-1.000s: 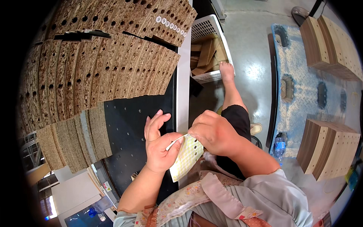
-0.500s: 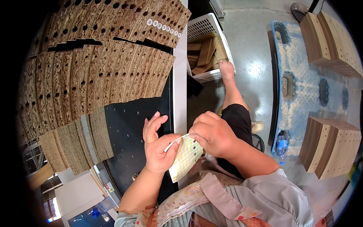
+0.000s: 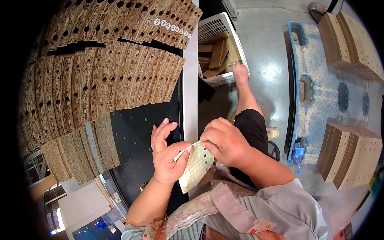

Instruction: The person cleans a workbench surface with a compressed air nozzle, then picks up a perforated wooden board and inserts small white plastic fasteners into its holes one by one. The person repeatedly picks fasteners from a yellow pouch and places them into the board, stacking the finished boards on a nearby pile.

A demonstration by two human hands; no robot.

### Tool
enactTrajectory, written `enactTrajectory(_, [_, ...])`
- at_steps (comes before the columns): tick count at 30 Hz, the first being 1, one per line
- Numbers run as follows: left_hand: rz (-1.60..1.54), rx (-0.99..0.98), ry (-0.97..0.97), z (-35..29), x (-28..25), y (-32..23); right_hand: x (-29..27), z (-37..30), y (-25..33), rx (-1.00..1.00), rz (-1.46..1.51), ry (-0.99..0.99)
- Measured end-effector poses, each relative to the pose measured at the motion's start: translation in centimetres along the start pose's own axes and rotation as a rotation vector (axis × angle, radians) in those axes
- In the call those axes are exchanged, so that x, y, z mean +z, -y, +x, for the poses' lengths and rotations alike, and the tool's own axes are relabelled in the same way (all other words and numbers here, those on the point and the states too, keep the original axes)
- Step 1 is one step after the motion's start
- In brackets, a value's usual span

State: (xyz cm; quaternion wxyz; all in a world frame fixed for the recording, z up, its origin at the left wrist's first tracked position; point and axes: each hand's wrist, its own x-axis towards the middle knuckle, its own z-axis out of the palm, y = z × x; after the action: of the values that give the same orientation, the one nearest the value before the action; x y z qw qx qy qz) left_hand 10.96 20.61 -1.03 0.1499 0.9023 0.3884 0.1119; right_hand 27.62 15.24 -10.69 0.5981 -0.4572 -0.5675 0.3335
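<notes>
Between my two hands is a yellow-and-white patterned sheet [image 3: 193, 172] with a row of dark round spots and a folded white edge. My left hand [image 3: 168, 156] pinches that edge between thumb and forefinger, its other fingers stretched out. With fingers curled in, my right hand [image 3: 224, 140] grips the sheet's upper corner; its fingertips are partly hidden. To the left, rows of chipboard panels [image 3: 76, 86] with drilled holes stand edge up on a black worktop [image 3: 148, 120]. Several round white stickers [image 3: 172, 27] sit on the far row.
A white plastic crate [image 3: 243, 56] with wood offcuts stands beyond my hands. A bare leg [image 3: 245, 96] under black cloth reaches its rim. At right, a blue pallet [image 3: 320, 120] bears stacked boards [image 3: 348, 156], with a water bottle [image 3: 298, 154] at its edge.
</notes>
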Motion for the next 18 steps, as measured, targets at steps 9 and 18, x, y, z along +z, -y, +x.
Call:
enactTrajectory(9, [0.0, 0.005, -0.005, 0.0, 0.0, 0.0, 0.5, 0.3, 0.7, -0.063, -0.038, -0.065])
enactTrajectory(18, [0.011, -0.001, 0.0, 0.1, 0.0, -0.1, 1.4, -0.7, 0.4, -0.193, -0.135, -0.129])
